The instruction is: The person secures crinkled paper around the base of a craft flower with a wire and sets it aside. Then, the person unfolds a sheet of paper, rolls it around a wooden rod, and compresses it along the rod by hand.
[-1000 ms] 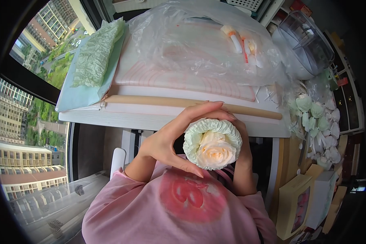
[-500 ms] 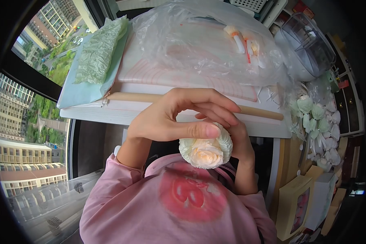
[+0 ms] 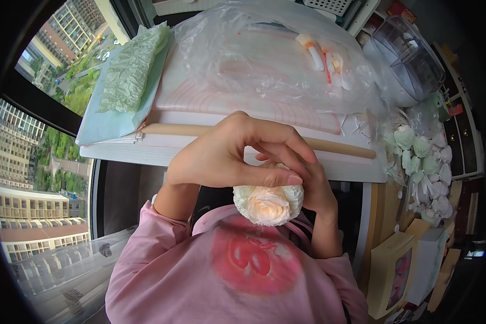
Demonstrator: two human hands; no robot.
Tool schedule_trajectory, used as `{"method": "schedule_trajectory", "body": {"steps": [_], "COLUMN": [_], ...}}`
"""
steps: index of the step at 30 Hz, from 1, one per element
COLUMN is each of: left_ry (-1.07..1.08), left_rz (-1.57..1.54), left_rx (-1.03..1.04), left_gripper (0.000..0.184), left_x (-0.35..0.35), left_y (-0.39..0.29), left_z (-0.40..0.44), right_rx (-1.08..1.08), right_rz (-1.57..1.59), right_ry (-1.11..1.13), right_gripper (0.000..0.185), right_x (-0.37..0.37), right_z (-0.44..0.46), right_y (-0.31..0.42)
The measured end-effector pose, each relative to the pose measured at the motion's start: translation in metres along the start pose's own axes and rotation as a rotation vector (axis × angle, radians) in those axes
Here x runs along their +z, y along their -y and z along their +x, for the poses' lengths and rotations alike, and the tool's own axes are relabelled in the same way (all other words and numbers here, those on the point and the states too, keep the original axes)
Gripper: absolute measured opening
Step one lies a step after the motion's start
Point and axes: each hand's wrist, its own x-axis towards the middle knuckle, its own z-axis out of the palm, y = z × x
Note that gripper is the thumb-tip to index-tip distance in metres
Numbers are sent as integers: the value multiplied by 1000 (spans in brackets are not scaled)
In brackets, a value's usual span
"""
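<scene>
A cream rose wrapped in pale green crinkled paper (image 3: 269,205) faces up in front of my chest. My left hand (image 3: 229,154) arches over its far side, the thumb lying across the paper rim and the fingers curled behind it. Against the right side of the flower is my right hand (image 3: 319,189), closed around it, its fingers partly hidden behind my left hand. The stem or base of the rose is out of sight. Beyond my hands, a long tan roll (image 3: 340,148) lies along the table's near edge.
Green crinkled paper (image 3: 129,73) rests on blue sheets (image 3: 100,121) at the left. Clear plastic (image 3: 243,59) covers much of the table (image 3: 162,154). To the right are wrapped flowers (image 3: 416,146), a clear container (image 3: 407,59) and a windowed box (image 3: 389,275).
My left hand has moved from around the flower to over it, with its thumb now across the rim. The flower's paper is gathered closer, and the flower has shifted slightly left.
</scene>
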Motion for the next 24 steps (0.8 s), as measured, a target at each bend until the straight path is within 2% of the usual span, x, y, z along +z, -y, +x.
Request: {"method": "schedule_trajectory", "body": {"steps": [3,6,8,11,13,14,16,17,19,20,22,23,24], "left_ry": [-52,-104,-117,-46,-111,-109,-344,-343,-351,-350,-265,-186,-210], "left_rz": [-49,-149,-180,-37,-228,-227,-260,-260,-82,-81,-265,-237,-272], "left_rx": [27,86,117,19,-109,-107,59,62,114,119,116,106,96], "left_gripper": [33,35,36,40,44,44,53,53,70,70,88,100,103], "left_x": [4,8,8,5,6,7,9,7,3,5,14,12,16], "left_y": [2,9,8,-1,-3,-1,10,15,28,36,51,59,65], "left_z": [0,0,0,0,-1,0,1,0,-1,-2,-7,-10,-15], "right_rx": [-61,-117,-89,-4,-51,-99,-50,-26,1,2,22,31,41], "right_rz": [-112,-89,-79,43,-51,-145,-59,-17,32,34,-29,-64,-99], "right_ry": [19,-67,38,-4,-27,-49,-50,-49,-76,-90,-121,-131,-140], "right_gripper": [45,43,40,40,41,43,44,45,47,48,47,46,45], "right_x": [-2,-3,-7,-2,-3,-3,-6,-6,-6,-6,-6,-7,-7], "right_z": [3,4,6,7,3,1,-2,-3,-5,-6,-9,-9,-10], "right_y": [4,7,5,10,9,8,3,1,-2,-2,-1,-1,-1]}}
